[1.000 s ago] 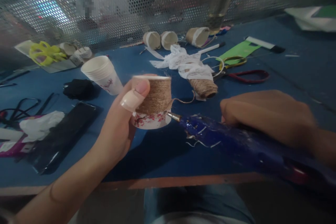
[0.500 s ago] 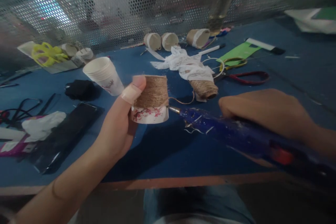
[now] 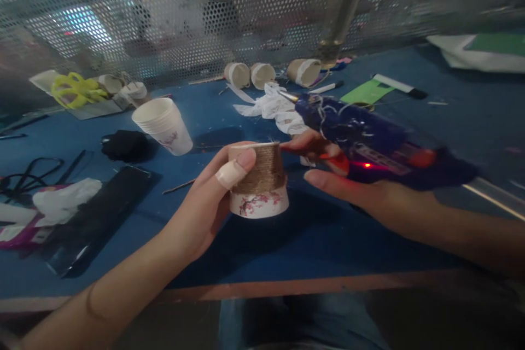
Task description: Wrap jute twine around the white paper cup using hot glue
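Note:
My left hand (image 3: 205,202), a bandage round its thumb, is closed on a paper cup (image 3: 262,203) held upside down, its printed rim at the bottom. Brown twine (image 3: 269,167) is wound round the cup's upper part, leaving a white band with pink blossoms below. In my right hand (image 3: 365,188) is a blue glue gun (image 3: 356,128), its metal nozzle pointing left, above and beyond the cup. The right fingertips reach the cup's right side; whether they pinch the twine I cannot make out. Behind the gun, white plastic (image 3: 273,106) lies partly hidden.
A stack of paper cups (image 3: 164,126) stands left of the held cup. Several twine-wrapped cups (image 3: 262,75) lie by the perforated metal screen (image 3: 172,38). Yellow scissors (image 3: 76,90), a black pouch (image 3: 96,219), a marker (image 3: 397,86) and green sheet (image 3: 367,92) are on the blue table (image 3: 254,262).
The glue gun's nozzle has left the cup's lower twine edge and risen away. My right fingers have come to the cup's side. The held cup has shifted right and slightly down in view.

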Tool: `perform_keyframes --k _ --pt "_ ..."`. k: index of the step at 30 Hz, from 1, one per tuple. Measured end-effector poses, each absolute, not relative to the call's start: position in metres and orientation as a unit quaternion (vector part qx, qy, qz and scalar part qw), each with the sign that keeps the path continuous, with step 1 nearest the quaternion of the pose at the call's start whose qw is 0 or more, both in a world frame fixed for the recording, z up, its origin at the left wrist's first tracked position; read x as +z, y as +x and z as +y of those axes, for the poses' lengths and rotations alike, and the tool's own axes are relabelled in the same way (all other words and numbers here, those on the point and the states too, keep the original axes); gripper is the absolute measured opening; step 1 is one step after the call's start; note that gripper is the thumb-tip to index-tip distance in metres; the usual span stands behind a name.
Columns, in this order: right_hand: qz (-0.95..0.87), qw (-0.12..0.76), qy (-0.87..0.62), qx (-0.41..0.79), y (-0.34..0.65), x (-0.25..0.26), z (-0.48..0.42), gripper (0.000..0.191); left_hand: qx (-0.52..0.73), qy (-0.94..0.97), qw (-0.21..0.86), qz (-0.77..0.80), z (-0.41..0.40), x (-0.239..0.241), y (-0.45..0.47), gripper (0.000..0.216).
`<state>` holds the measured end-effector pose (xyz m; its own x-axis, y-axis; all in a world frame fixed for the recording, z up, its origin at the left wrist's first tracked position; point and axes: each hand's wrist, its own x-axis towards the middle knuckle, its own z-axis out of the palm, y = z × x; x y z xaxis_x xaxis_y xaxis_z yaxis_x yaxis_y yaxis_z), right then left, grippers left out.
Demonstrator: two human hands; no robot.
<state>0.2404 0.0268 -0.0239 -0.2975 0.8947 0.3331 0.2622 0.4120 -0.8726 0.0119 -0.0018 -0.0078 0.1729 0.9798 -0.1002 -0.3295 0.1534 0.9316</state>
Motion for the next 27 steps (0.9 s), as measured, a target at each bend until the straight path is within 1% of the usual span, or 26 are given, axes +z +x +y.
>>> perform_keyframes --k 2,5,7,10,11,14,17,20,23,25,27 --pt "-0.691 0.450 -0.368 0.428 0.235 -0.019 0.021 0.032 0.504 0.406 0.650 0.399 -0.003 -0.008 0.014 0.037" --pt "-0.649 0.464 -0.372 0.474 0.237 -0.018 0.016 0.034 0.494 0.415 0.650 0.402 -0.003 -0.008 0.015 0.036" --pt "-0.654 0.433 -0.394 0.479 0.238 -0.017 0.018 0.032 0.494 0.418 0.646 0.405 -0.002 -0.009 0.015 0.034" --pt "-0.683 0.391 -0.396 0.473 0.240 -0.013 0.022 0.017 0.503 0.415 0.636 0.413 0.000 -0.009 0.014 0.034" --pt "-0.692 0.388 -0.395 0.462 0.240 -0.011 0.022 0.016 0.507 0.413 0.631 0.418 0.000 -0.009 0.013 0.035" --pt "-0.712 0.395 -0.395 0.425 0.244 -0.010 0.021 0.020 0.517 0.410 0.608 0.442 0.001 -0.008 0.012 0.036" --pt "-0.720 0.400 -0.395 0.407 0.247 -0.014 0.021 0.019 0.522 0.423 0.587 0.452 0.000 -0.007 0.012 0.036" --pt "-0.716 0.402 -0.397 0.411 0.248 -0.017 0.023 0.017 0.524 0.433 0.577 0.452 0.000 -0.005 0.012 0.037" --pt "-0.713 0.390 -0.381 0.441 0.248 -0.016 0.024 0.018 0.525 0.436 0.570 0.457 0.001 -0.004 0.012 0.037" --pt "-0.716 0.375 -0.369 0.459 0.247 -0.012 0.021 0.015 0.530 0.436 0.563 0.461 0.001 -0.004 0.011 0.036" --pt "-0.712 0.383 -0.376 0.452 0.245 -0.009 0.017 0.010 0.536 0.438 0.557 0.459 0.002 -0.004 0.010 0.037"
